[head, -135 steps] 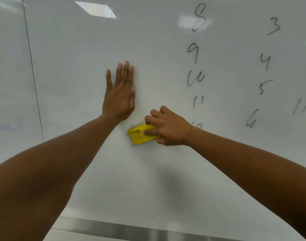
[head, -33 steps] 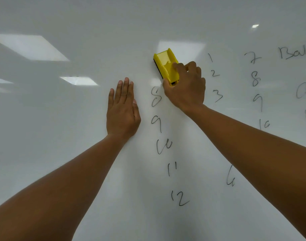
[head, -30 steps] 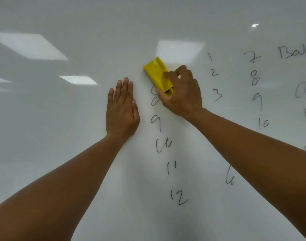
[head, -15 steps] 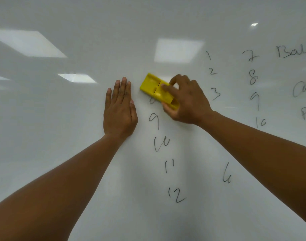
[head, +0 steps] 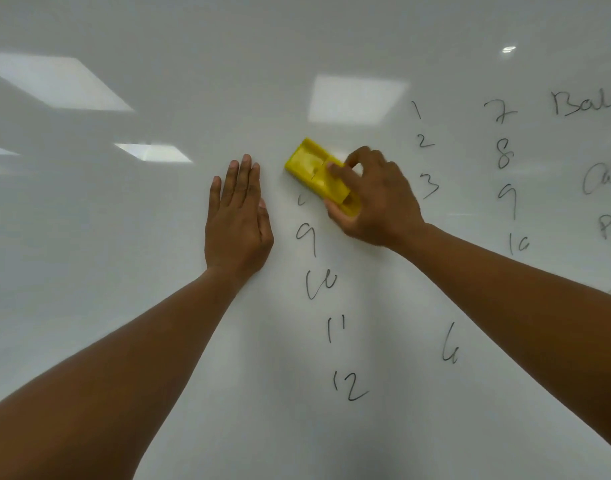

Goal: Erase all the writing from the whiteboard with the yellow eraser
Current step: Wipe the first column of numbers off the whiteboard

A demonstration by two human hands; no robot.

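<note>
Fingers [head: 337, 171] of right hand [head: 377, 206] clamped on yellow eraser [head: 318, 173], pressed tilted to whiteboard [head: 124, 271] above "9" [head: 306, 237]. Left hand [head: 238, 216] flat, fingers together, likely bracing. Most writing remains.

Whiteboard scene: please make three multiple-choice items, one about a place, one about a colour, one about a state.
1. Where is the eraser?
A. above the 9
B. below the 12
C. on a tray

2. What colour is the eraser?
A. blue
B. yellow
C. black

3. How is the left hand?
A. closed in a fist
B. holding a marker
C. flat on the whiteboard

Key: 1 A, it lies over the top of that number column; 2 B, its body is plainly yellow; 3 C, the fingers are straight, while the right hand grips the eraser.
</note>
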